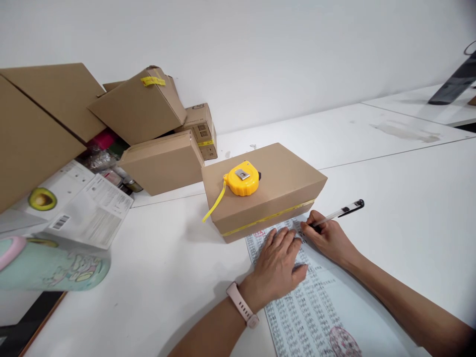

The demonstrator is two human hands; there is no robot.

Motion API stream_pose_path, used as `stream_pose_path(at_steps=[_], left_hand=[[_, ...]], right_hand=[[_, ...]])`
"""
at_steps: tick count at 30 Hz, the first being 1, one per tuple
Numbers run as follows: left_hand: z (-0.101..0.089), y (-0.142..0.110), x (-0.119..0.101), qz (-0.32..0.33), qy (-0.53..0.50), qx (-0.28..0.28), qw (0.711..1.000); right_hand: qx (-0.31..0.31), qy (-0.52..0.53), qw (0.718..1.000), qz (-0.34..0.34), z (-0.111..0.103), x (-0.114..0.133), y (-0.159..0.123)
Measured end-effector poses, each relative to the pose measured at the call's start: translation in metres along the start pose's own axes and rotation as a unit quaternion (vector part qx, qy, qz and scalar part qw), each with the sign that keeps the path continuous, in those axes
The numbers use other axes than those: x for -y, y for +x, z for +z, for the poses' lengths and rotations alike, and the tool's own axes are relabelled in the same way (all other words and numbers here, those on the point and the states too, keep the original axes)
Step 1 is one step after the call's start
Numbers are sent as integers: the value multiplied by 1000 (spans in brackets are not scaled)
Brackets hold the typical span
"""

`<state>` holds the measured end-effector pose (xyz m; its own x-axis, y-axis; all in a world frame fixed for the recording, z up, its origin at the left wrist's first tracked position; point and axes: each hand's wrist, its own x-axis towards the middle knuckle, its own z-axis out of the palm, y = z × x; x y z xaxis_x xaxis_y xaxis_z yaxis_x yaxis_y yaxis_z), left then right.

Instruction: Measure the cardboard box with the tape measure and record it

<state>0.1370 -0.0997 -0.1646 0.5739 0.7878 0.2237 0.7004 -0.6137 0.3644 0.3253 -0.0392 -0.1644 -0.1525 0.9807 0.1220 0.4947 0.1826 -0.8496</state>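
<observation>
My left hand (277, 265) lies flat with fingers spread on a printed sheet (316, 307) of dense text, holding it down on the white table. A pale pink watch sits on that wrist. My right hand (329, 238) is closed around a black and clear pen (340, 212), its tip on the sheet just in front of the left fingers. Directly behind both hands stands a brown cardboard box (282, 186) with yellow tape along its edge. A yellow tape measure (242, 178) rests on top of the box, its tape end hanging over the left side.
Several stacked cardboard boxes (148, 124) lean against the wall at the back left, over a white printed carton (80, 203) and packets. A teal patterned bottle (52, 265) lies at the near left. A dark object (453, 82) stands on the table at far right.
</observation>
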Motion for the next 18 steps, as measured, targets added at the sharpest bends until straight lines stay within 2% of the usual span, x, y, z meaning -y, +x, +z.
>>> stream_pose_path(at_steps=[18], left_hand=[[1, -1, 0, 4, 2, -3, 1000]], right_hand=[[-3, 9, 1000, 17, 1, 0, 1]])
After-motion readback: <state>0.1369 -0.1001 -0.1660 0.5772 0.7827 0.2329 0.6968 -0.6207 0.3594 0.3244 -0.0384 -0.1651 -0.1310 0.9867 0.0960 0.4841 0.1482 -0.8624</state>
